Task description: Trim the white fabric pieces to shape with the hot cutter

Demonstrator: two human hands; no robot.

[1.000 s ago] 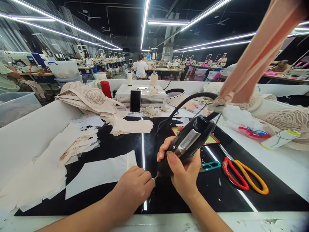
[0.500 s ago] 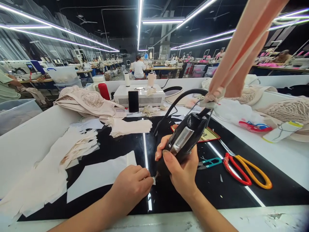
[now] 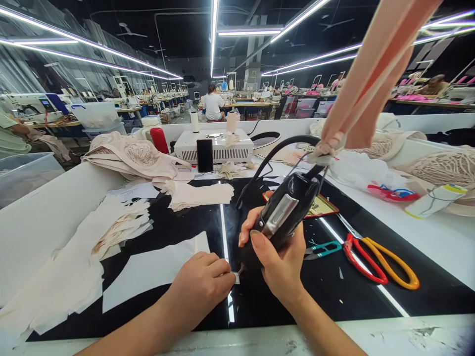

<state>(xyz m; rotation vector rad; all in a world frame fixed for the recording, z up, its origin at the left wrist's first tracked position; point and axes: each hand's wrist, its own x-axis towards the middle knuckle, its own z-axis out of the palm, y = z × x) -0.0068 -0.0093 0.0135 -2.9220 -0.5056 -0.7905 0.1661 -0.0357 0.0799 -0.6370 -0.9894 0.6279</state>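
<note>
Shifted slightly away from the snips (image 3: 326, 248) since a second ago: black tool (image 3: 280, 215), our right hand (image 3: 284, 262) wrapped round it. Our left hand (image 3: 206, 282): grip pinched on a white scrap (image 3: 237, 278) beside the tool's tip, over black tabletop (image 3: 267, 306). We list white panel (image 3: 156, 267) left, scissors (image 3: 365, 242) right.

Bench (image 3: 408, 338): tool (image 3: 280, 212) ctr, cut stacks (image 3: 63, 277) L, scissors (image 3: 352, 240) R.
L hand (image 3: 202, 284) nr front ctr; R hand (image 3: 284, 267) just R of it, around tool. Panel (image 3: 152, 267) btwn cut stacks & L hand. Snips (image 3: 326, 249) btwn R hand & scissors; tray (image 3: 322, 215) behind tool. Back ctr: phone (image 3: 205, 155) upright in front of vented box (image 3: 237, 148), thread cones (image 3: 194, 122) atop box. Garments (image 3: 129, 153) back L, plastic bag (image 3: 356, 168) back R.
</note>
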